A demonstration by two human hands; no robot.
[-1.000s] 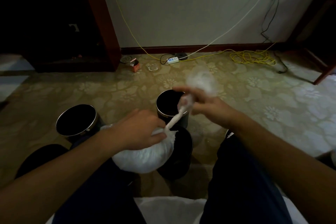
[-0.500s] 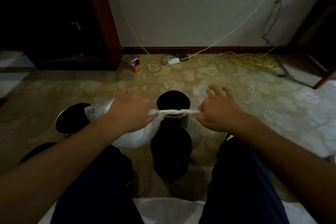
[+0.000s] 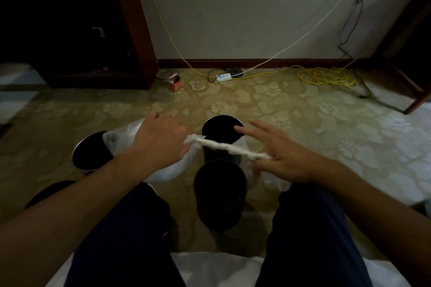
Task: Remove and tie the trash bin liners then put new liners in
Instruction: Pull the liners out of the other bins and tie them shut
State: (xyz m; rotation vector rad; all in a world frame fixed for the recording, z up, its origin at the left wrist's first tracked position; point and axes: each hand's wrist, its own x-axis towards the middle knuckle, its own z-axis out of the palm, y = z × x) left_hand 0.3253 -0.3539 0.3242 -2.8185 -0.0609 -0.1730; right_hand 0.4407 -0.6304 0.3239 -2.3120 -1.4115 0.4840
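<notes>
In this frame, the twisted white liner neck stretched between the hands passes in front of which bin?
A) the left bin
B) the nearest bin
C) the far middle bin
C: the twisted liner neck, stretched from the left hand to the right hand, crosses the far middle bin at its opening.

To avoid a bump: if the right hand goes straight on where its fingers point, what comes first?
Probably the far round black trash bin; the right hand seems above its mouth, depth unclear.

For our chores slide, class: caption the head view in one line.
Left hand and right hand stretch a twisted liner taut above the bins.
</notes>
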